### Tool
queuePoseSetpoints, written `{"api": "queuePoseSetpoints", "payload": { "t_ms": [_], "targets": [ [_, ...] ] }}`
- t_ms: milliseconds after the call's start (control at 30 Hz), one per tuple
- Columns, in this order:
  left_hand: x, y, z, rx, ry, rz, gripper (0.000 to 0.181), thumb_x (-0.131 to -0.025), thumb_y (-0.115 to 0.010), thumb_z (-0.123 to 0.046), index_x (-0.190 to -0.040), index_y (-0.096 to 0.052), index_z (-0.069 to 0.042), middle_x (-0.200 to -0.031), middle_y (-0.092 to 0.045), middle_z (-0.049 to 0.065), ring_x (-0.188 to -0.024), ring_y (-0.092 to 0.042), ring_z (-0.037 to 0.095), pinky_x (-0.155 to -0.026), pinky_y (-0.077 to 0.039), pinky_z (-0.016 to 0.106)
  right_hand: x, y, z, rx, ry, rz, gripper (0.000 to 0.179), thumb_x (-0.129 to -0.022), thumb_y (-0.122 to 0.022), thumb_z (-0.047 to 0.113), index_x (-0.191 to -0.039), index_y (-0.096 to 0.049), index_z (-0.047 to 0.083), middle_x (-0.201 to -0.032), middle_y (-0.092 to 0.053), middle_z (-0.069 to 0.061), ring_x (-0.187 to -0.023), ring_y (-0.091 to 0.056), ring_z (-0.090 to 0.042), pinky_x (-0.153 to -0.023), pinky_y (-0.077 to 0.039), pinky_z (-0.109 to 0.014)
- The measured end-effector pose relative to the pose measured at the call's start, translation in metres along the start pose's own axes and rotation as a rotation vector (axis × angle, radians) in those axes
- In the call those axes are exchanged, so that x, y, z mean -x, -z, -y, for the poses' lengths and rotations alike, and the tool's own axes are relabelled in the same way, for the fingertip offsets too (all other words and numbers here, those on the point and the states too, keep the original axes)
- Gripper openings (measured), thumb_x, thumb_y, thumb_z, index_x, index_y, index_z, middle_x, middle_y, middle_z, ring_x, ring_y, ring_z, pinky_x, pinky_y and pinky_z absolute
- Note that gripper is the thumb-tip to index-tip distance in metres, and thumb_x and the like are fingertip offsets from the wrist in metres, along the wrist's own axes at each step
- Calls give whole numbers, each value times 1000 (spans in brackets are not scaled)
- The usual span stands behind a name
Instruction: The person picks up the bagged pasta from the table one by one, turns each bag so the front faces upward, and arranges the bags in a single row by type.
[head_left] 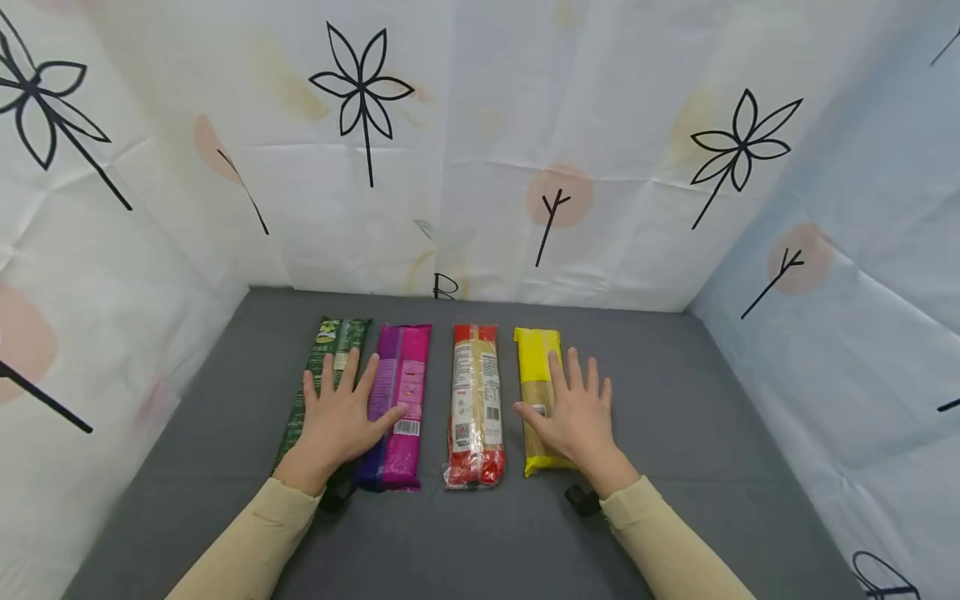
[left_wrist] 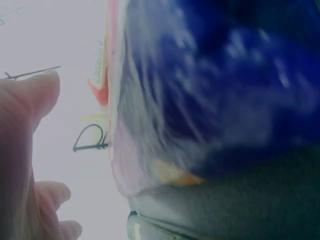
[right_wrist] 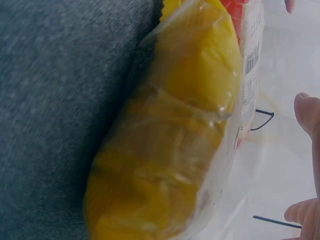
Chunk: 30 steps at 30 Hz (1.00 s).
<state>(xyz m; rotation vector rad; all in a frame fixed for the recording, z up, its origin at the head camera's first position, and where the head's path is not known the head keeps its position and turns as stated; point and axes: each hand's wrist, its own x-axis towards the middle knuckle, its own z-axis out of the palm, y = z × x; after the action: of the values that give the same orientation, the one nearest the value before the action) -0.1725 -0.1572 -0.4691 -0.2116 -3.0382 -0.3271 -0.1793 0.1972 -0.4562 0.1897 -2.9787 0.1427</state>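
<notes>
Four long plastic packets lie side by side. In the head view, my left hand (head_left: 339, 419), fingers spread, overlaps the green packet (head_left: 330, 335) and the purple-and-pink packet (head_left: 415, 367). Its thumb reaches across the pink side near a barcode. My right hand (head_left: 581, 419) spreads its fingers over the right side of the yellow packet (head_left: 537, 354), which has a see-through, straw-coloured middle. Between the hands lies a red packet (head_left: 476, 400) with white label panels. The wrist views show the purple packet's crinkled end (left_wrist: 215, 100) and the yellow packet's end (right_wrist: 165, 150) up close, fingers off to the side.
The packets rest on a dark grey tabletop (head_left: 487, 550). Behind it and at both sides hang pale cloth walls (head_left: 480, 208) printed with flowers and twigs. A small black object (head_left: 582, 500) sits under the right wrist, and another (head_left: 337, 493) by the left wrist.
</notes>
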Motion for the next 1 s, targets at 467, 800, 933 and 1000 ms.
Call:
{"api": "queuePoseSetpoints", "payload": {
  "t_ms": [467,800,933,1000],
  "targets": [
    [-7,-4,-23,77,-38,-13,104,-80,-47,-80,-156,-18,-16,-159,-10,20,-141,6,50,-104,8,70,5,2,-9,-30,-7,8,104,-80,-43,82,-156,-17,16,-159,-9,-19,-142,-7,-47,-107,-10,-68],
    [-24,-7,-61,227,-80,31,110,-75,-51,-82,-157,-12,-19,-159,-16,16,-140,-9,50,-108,-10,67,16,-3,-29,-398,-29,25,92,-90,-47,68,-157,-12,16,-159,-17,-16,-143,-12,-42,-106,-16,-67],
    [-33,-7,-76,343,-88,41,111,-74,-54,-82,-157,-13,-20,-157,-22,15,-141,-18,44,-109,-16,62,18,-1,-34,-516,-32,41,87,-92,-50,62,-157,-12,18,-158,-19,-14,-142,-16,-42,-105,-19,-68],
    [-39,-9,-83,391,-89,29,111,-74,-55,-81,-157,-15,-20,-156,-25,13,-141,-23,40,-110,-19,60,19,1,-35,-566,-47,63,86,-92,-51,61,-157,-12,20,-158,-20,-13,-142,-17,-41,-104,-20,-68]
  ]
}}
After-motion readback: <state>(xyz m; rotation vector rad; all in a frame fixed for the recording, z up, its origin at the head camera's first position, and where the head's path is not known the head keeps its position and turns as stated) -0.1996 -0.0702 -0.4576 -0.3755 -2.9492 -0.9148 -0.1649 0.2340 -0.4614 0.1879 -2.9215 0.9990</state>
